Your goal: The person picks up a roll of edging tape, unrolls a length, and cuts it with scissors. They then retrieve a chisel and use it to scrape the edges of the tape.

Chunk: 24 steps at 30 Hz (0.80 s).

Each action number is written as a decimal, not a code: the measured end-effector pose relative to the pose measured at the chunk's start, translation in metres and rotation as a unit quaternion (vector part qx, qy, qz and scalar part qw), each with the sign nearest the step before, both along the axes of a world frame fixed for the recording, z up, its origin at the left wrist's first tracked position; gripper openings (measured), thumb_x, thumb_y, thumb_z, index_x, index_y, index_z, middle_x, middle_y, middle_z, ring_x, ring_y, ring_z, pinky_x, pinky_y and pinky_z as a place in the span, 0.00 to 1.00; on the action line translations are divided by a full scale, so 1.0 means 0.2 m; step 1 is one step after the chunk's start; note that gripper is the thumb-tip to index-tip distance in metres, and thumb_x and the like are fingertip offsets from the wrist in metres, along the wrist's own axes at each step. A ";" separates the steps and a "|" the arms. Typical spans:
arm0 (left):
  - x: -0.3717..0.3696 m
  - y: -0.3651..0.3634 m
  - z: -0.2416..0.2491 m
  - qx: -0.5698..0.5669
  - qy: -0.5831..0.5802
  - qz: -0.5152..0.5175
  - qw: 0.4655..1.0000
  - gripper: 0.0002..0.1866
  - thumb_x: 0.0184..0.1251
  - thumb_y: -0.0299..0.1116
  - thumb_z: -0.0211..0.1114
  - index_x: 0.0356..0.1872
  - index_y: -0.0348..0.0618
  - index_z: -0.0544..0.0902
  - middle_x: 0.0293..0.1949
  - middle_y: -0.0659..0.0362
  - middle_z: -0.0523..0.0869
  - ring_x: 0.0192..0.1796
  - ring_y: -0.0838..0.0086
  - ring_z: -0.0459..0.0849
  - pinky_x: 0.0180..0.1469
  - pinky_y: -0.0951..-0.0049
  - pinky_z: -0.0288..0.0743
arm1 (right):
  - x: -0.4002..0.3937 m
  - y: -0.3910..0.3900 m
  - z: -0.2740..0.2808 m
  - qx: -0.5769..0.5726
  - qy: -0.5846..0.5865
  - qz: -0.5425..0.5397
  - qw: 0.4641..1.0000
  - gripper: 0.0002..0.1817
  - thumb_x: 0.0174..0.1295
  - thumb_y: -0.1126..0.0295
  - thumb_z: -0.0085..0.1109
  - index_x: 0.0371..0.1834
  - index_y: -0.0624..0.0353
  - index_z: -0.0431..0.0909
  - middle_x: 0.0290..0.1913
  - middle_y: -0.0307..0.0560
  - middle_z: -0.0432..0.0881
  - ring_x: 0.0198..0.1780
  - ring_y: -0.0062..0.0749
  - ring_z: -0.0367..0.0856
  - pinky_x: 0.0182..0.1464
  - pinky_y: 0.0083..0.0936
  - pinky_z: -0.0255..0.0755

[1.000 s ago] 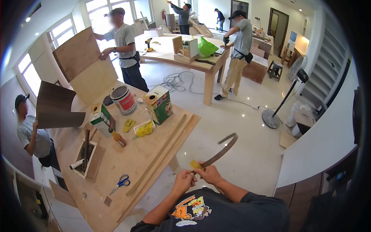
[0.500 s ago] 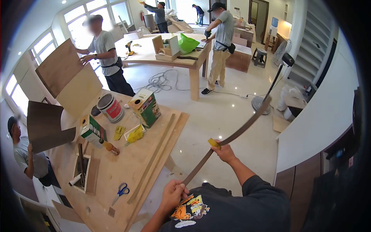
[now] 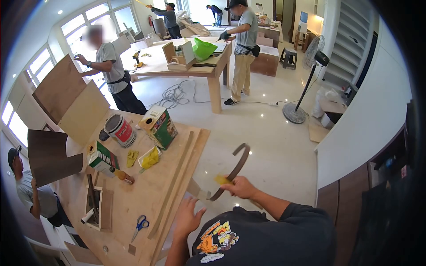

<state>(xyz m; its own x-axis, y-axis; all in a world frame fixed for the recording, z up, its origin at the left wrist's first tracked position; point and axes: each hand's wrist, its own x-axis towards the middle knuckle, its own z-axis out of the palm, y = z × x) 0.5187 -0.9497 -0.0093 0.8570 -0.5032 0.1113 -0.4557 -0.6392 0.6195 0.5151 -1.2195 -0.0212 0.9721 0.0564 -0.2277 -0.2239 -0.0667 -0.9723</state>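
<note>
My right hand (image 3: 241,187) is closed around a long, thin brown strip (image 3: 242,165), which curls up and over in front of it. A small yellow piece (image 3: 222,179), perhaps a pad or folded cloth, is pinched against the strip in the same hand; its kind is blurred. One strip end lies near the tabletop's edge, and another bit shows below my right wrist. My left hand (image 3: 190,216) holds nothing, its fingers apart beside the edge of the wooden worktable (image 3: 124,201).
On the worktable are blue scissors (image 3: 141,222), a wooden box of tools (image 3: 98,206), an orange bottle (image 3: 122,175), a paint can (image 3: 120,130), rectangular tins (image 3: 159,126) and yellow gloves (image 3: 151,158). A pedestal fan (image 3: 306,84) stands ahead right. Co-workers handle brown sheets at left.
My left hand has let go of the strip and opened. My right hand has moved down and left, and the strip, stretched out before, is now curled.
</note>
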 end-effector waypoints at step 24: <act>-0.10 -0.15 0.23 -0.065 0.345 -0.001 0.936 0.14 0.73 0.36 0.54 0.32 0.36 0.79 0.18 0.62 0.78 0.21 0.79 0.76 0.25 0.74 0.68 | 0.26 -0.49 0.05 -0.353 -0.358 -0.101 0.859 0.24 0.59 0.56 0.68 0.53 0.61 0.78 0.48 0.54 0.84 0.47 0.48 0.83 0.49 0.32 0.78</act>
<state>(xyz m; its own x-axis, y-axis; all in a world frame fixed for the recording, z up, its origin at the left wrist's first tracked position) 0.4985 -0.9787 0.0372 0.7464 -0.5247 -0.4094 0.0815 -0.5385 0.8387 0.5673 -1.3174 -0.0118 0.8513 -0.0359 0.5234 0.3380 -0.7256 -0.5994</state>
